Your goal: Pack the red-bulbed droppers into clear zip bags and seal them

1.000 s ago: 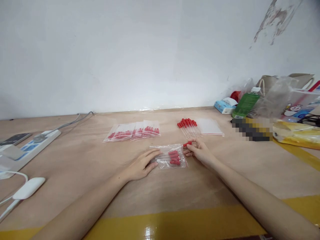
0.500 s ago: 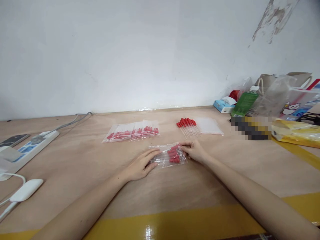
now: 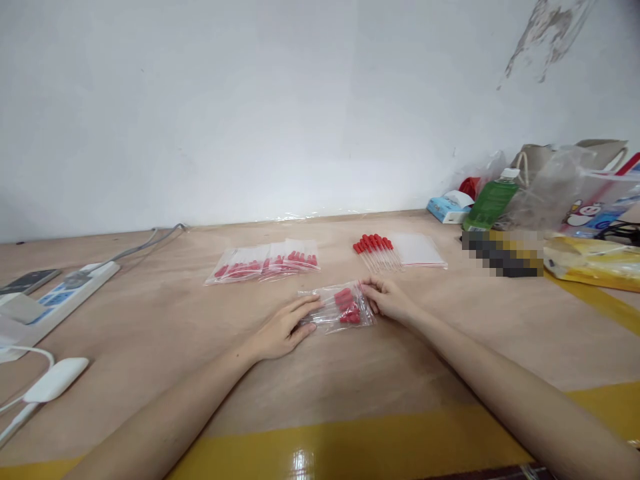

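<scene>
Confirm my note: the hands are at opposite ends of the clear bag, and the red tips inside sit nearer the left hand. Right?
Not quite: the head view shows the red tips nearer the right hand, not the left hand. The hands are at opposite ends of the clear bag.

Between the filled bags [image 3: 260, 261] and the red-tipped droppers [image 3: 376, 245] there is a free passage — the green bottle [image 3: 494, 202] obstructs the far right.

Bag [image 3: 331, 311] end partly hidden by left fingers [image 3: 303, 305], power strip [image 3: 67, 299] cropped, dark object [image 3: 503, 255] pixelated
</scene>
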Demonstrator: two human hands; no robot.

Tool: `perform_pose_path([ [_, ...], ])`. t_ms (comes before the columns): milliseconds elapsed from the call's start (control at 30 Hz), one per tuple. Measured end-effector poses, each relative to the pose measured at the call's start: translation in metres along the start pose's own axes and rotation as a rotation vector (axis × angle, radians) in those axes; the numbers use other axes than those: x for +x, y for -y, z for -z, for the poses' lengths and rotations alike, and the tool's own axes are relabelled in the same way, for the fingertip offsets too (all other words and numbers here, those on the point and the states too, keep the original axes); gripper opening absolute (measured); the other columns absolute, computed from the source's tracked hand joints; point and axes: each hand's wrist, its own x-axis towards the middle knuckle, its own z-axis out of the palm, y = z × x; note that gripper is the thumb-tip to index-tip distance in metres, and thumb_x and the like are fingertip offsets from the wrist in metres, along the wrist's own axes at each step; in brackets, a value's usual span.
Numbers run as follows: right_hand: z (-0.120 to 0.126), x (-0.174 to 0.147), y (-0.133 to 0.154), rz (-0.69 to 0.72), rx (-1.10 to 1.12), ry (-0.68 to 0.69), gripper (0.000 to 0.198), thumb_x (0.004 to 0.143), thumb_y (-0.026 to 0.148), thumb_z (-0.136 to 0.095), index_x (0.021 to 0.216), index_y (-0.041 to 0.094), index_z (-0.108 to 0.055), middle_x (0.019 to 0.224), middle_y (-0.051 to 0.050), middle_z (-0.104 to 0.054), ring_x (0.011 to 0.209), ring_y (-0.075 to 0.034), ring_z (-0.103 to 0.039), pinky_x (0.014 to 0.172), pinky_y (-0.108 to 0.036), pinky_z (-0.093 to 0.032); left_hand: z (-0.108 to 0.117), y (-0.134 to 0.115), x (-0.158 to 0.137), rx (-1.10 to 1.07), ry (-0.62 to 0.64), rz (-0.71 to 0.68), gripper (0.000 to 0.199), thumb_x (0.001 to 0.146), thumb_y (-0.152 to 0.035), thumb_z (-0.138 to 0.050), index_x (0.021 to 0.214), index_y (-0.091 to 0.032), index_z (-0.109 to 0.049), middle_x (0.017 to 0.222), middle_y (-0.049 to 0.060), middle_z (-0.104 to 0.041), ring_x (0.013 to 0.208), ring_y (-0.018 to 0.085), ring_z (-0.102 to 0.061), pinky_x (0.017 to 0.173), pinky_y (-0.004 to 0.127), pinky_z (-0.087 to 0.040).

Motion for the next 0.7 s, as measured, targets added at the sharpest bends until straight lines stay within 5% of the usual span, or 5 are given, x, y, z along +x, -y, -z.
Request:
perform_pose_path([
  [100, 0.004, -0.003, 0.005, -0.114, -0.008, -0.084, 0.031, 0.072, 0.047, -0.058, 0.084, 0.019, -0.053, 0.053, 0.006, -0.058, 0.03, -0.004, -0.037, 0.029, -0.015, -0.023, 0.001, -0.001, 0.001, -0.013, 0.004, -0.004, 0.04, 0.091, -0.029, -0.04, 0.131, -0.026, -0.037, 0.136, 0.004, -0.04, 0.124, 0.02, -0.037, 0.104, 0.038, -0.032],
  [300, 0.004, -0.008, 0.006, -0.088, -0.017, 0.187, 0.027, 0.059, 0.037, -0.072, 0.065, 0.014, -0.059, 0.052, 0.003, -0.058, 0.046, -0.007, -0.051, 0.041, -0.016, -0.036, 0.003, -0.001, 0.001, -0.037, 0.02, -0.029, 0.044, 0.092, -0.028, -0.039, 0.135, -0.026, -0.032, 0.138, 0.003, -0.038, 0.126, 0.02, -0.035, 0.106, 0.039, -0.029],
  [467, 0.031, -0.01, 0.013, -0.153, 0.301, 0.052, 0.015, 0.07, 0.029, -0.062, 0.075, 0.014, -0.062, 0.063, -0.002, -0.064, 0.054, -0.012, -0.059, 0.045, -0.021, -0.046, 0.002, -0.002, 0.001, -0.023, -0.016, 0.021, 0.047, 0.092, -0.032, -0.039, 0.137, -0.026, -0.026, 0.144, 0.003, -0.027, 0.132, 0.021, -0.025, 0.108, 0.04, -0.025],
  [567, 0.048, -0.003, 0.025, -0.163, 0.417, -0.146, 0.009, 0.075, 0.021, -0.054, 0.077, 0.014, -0.06, 0.067, -0.005, -0.065, 0.053, -0.013, -0.06, 0.041, -0.021, -0.047, 0.001, -0.002, 0.001, -0.011, -0.011, 0.041, 0.048, 0.09, -0.034, -0.042, 0.136, -0.026, -0.028, 0.143, 0.004, -0.029, 0.129, 0.022, -0.03, 0.107, 0.041, -0.028],
  [700, 0.038, 0.025, 0.035, -0.059, 0.574, -0.318, 0.012, 0.078, 0.013, -0.045, 0.08, 0.015, -0.057, 0.078, -0.006, -0.066, 0.065, -0.013, -0.064, 0.058, -0.024, -0.054, -0.001, -0.002, 0.001, 0.005, -0.001, 0.073, 0.048, 0.09, -0.034, -0.042, 0.136, -0.026, -0.029, 0.142, 0.005, -0.031, 0.128, 0.023, -0.033, 0.105, 0.042, -0.03],
])
